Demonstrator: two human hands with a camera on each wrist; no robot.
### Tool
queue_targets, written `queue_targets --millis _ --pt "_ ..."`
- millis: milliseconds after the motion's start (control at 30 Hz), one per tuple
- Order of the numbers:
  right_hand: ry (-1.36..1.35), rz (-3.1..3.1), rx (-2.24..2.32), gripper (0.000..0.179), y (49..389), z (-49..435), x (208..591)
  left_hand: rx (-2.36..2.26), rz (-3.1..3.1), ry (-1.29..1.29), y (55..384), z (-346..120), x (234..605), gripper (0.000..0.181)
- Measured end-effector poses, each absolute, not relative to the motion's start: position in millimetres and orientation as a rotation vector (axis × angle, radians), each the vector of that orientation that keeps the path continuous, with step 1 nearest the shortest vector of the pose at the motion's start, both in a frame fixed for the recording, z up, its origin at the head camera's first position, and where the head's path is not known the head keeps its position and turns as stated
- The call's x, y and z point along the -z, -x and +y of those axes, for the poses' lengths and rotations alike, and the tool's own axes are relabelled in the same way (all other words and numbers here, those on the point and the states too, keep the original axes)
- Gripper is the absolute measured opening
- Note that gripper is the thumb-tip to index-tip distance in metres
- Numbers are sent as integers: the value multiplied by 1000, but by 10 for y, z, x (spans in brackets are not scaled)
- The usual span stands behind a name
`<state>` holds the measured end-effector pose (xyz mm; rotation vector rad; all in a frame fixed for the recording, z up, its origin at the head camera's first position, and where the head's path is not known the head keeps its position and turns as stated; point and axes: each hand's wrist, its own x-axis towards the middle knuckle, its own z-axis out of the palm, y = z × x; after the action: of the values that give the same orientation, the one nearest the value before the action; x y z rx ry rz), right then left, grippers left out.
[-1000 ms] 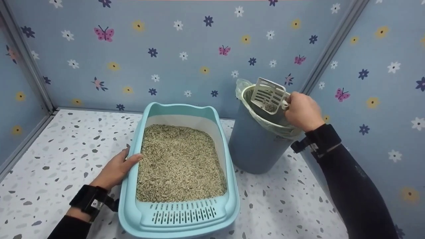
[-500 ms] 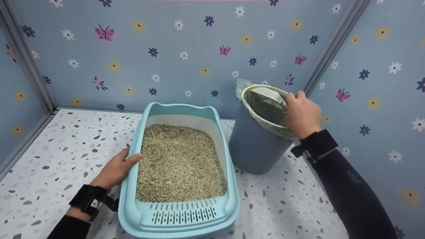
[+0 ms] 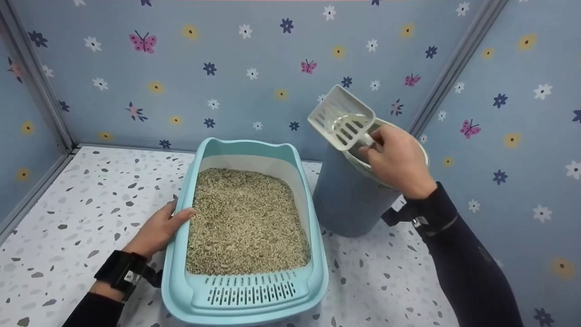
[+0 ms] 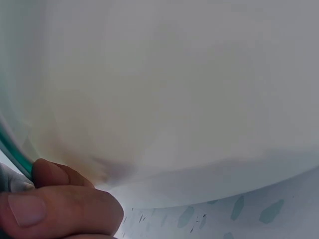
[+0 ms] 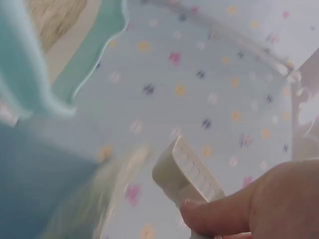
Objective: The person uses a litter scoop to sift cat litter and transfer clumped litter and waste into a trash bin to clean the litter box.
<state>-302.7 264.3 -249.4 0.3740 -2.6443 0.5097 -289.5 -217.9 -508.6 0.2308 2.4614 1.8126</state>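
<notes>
A white slotted litter scoop (image 3: 341, 121) is gripped at its handle by my right hand (image 3: 401, 160), above the left rim of the grey-blue bin (image 3: 349, 200). Only a few slots and side walls of the scoop (image 5: 187, 172) show in the right wrist view, beside my thumb. My left hand (image 3: 156, 230) holds the left rim of the turquoise litter box (image 3: 245, 314), thumb over the edge. In the left wrist view its curled fingers (image 4: 65, 211) show below the box's pale outer wall (image 4: 179, 99). Tan granular litter (image 3: 247, 222) fills the box's floor.
The bin stands close to the box's right side, and a thin pale bag (image 5: 107, 194) lines it. Speckled white flooring (image 3: 86, 218) surrounds both. Blue walls (image 3: 254, 77) with flowers and butterflies enclose the back and both sides.
My right hand lowered the scoop, tipped, into the bin, then raised it out and to the left. The clump of litter seen in it earlier is gone. My left hand stayed put.
</notes>
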Motion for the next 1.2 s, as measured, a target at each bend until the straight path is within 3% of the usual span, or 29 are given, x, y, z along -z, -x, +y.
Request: queue_targets --millis 400,733,967,1200 --pt "-648 -2930 -604 21 3067 1556 3251 -1796 2478 -233 2890 -2173 5073 84" --pt "-727 -3095 -511 13 3287 1173 3972 -1807 2474 -232 2895 -2186 5090 85" --pt "-795 -3164 -321 41 3393 1028 4227 -1803 2475 -214 2903 -2188 5099 85" --pt "-862 -3240 -197 48 3399 940 4407 -1797 2483 -233 2882 -2179 5075 85"
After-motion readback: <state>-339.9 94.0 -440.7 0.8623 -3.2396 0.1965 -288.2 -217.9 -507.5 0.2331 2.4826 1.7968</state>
